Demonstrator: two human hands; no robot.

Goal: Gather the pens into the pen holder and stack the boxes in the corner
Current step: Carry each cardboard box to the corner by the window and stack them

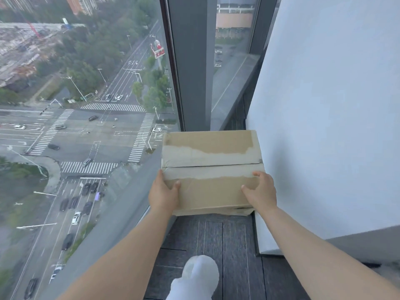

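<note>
A brown cardboard box (211, 169) with torn tape across its closed flaps fills the corner between the floor-to-ceiling window and the white wall. My left hand (164, 194) grips its near left corner, thumb on top. My right hand (260, 191) grips its near right corner, fingers spread over the top. A torn cardboard edge (242, 211) shows just beneath the box's near side; I cannot tell whether it belongs to another box. No pens or pen holder are in view.
The window glass (86, 126) runs along the left, with a dark mullion (194, 61) behind the box. A white wall (324, 126) closes the right side. Dark floor tiles (216, 239) lie in front, with my white-clad leg (199, 276) below.
</note>
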